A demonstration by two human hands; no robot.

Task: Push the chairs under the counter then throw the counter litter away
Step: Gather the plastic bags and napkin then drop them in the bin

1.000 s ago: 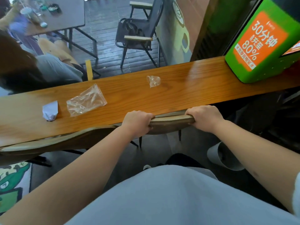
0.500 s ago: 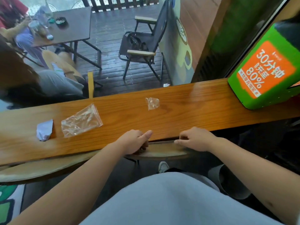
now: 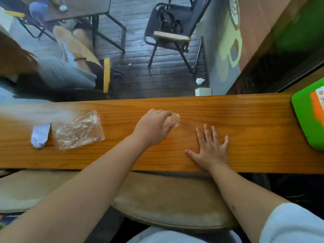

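Head view: the left hand (image 3: 152,128) reaches out over the wooden counter (image 3: 245,120), its fingers curled around a small crumpled clear wrapper (image 3: 173,120) that sits at the fingertips; thumb and fingers touch it on both sides, though whether it has left the wood cannot be told. The right hand (image 3: 211,148) lies flat, palm down and fingers spread, on the counter just to the right of the left hand and nearer the person, holding nothing. The wrapper lies between the two hands' fingertips, closer to the left.

Well to the left of the left hand lies a larger clear plastic bag (image 3: 78,131), flat on the wood, and just beyond it, touching or almost touching its left edge, a crumpled piece of white paper (image 3: 40,135). Bare wood separates the left wrist from the bag. To the right of the right hand the counter runs bare up to a green box (image 3: 306,120) at the far right end.

The near edge of the counter passes under both forearms. Below it, the padded back of a chair (image 3: 166,204) sits tucked against the edge, with a second chair back (image 3: 22,193) to the left of the left arm. The far edge of the counter meets a window.
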